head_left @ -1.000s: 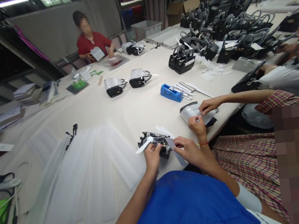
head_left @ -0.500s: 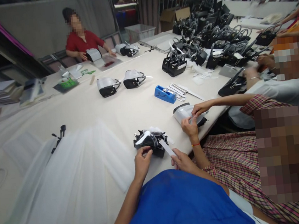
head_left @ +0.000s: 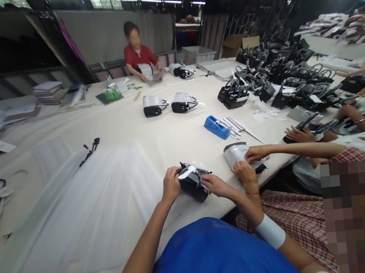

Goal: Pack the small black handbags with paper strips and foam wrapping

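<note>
A small black handbag (head_left: 195, 191) lies on the table in front of me, with white wrapping and a white zigzag-edged piece (head_left: 187, 173) on its top. My left hand (head_left: 172, 184) grips its left end, fingers bent over the edge. At the right side, my right hand (head_left: 216, 185) is closed by the bag's handle, pinching a white strip (head_left: 205, 188) that is mostly covered by the fingers. To the right, a co-worker's hands (head_left: 245, 171) press on another handbag wrapped in white sheet (head_left: 236, 153).
White foam sheets (head_left: 111, 204) fan out on my left. Beyond the bag are a blue tape dispenser (head_left: 216, 127), metal strips (head_left: 233, 126) and two wrapped handbags (head_left: 155, 105). Many black handbags (head_left: 280, 70) crowd the far right. A person in red (head_left: 141, 56) sits across the table.
My right hand has moved in against the bag's handle, and the long white strip is now mostly hidden. My left hand has taken hold of the bag's left end. The view has shifted.
</note>
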`<state>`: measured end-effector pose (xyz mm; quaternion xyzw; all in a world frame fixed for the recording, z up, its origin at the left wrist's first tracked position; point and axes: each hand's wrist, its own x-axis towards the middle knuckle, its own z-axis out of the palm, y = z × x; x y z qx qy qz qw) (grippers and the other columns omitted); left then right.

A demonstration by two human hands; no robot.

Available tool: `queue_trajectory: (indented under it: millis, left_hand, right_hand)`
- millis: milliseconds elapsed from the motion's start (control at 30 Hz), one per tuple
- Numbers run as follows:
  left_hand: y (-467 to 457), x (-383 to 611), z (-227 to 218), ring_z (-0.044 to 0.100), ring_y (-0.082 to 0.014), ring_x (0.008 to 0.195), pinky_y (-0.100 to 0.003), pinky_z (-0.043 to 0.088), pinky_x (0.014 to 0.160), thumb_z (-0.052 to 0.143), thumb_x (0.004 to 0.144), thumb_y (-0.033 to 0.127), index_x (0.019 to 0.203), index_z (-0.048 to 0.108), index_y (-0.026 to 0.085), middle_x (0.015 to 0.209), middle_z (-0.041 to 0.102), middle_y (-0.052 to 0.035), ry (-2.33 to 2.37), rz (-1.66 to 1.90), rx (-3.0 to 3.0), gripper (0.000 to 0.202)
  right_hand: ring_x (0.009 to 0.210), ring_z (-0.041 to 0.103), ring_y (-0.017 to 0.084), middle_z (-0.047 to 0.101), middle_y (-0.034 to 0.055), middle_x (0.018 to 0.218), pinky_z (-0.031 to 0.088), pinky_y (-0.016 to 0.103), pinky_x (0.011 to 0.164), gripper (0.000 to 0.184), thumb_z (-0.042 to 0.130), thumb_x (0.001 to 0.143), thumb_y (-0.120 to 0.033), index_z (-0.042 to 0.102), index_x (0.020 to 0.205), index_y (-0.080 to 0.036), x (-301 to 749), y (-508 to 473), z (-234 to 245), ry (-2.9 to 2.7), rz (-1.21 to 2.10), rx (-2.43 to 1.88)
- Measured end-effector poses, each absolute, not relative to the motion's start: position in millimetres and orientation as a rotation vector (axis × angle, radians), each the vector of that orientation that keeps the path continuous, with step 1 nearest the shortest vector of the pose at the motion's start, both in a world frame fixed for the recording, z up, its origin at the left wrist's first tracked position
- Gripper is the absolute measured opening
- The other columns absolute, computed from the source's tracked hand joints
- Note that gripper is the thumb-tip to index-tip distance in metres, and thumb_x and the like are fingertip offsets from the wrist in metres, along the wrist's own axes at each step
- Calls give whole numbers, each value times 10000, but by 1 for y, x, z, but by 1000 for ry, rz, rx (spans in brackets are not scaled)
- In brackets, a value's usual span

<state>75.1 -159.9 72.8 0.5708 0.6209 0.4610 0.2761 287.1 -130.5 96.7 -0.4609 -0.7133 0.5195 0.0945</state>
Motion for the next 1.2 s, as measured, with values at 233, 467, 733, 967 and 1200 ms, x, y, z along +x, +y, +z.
queue_trajectory:
  millis: [233, 467, 733, 967, 1200]
  left_hand:
    - [-142, 62, 72, 599, -181, 973, -340, 458, 901, 439, 856, 191, 994, 668, 217, 1006, 671, -61, 1527, 1051, 1692, 269]
    - [-131, 45, 69, 584, -177, 779, -290, 453, 732, 514, 772, 186, 741, 686, 232, 767, 643, -36, 1443, 816, 1891, 180]
    - [-128, 41, 71, 567, -176, 716, -280, 431, 702, 557, 720, 141, 622, 641, 229, 700, 620, -26, 1312, 794, 1938, 156]
    - [-158, 47, 103, 541, -261, 1045, -396, 416, 921, 536, 770, 178, 1009, 606, 207, 1086, 604, -113, 1322, 843, 2187, 251]
    - [-210, 95, 71, 566, -258, 943, -411, 476, 856, 567, 828, 351, 1006, 563, 202, 960, 598, -97, 1638, 996, 1851, 232]
  right_hand:
    - [576, 610, 116, 662, 18, 654, 450, 198, 587, 263, 424, 764, -46, 654, 736, -169, 273, -129, 84, -2249, 1182, -1404]
    - [591, 604, 133, 660, 12, 636, 413, 215, 597, 275, 408, 829, -99, 655, 754, -192, 268, -144, 86, -2331, 1070, -1423]
    - [690, 572, 155, 644, 37, 726, 321, 229, 592, 268, 471, 892, -280, 597, 670, -199, 282, -180, 101, -2414, 799, -1630]
    - [729, 600, 185, 672, 41, 754, 381, 251, 648, 253, 478, 882, -313, 658, 748, -197, 286, -184, 82, -2176, 887, -1706]
    - [725, 606, 174, 670, 41, 759, 439, 250, 694, 252, 513, 869, -348, 707, 819, -195, 281, -187, 80, -1935, 884, -1676]
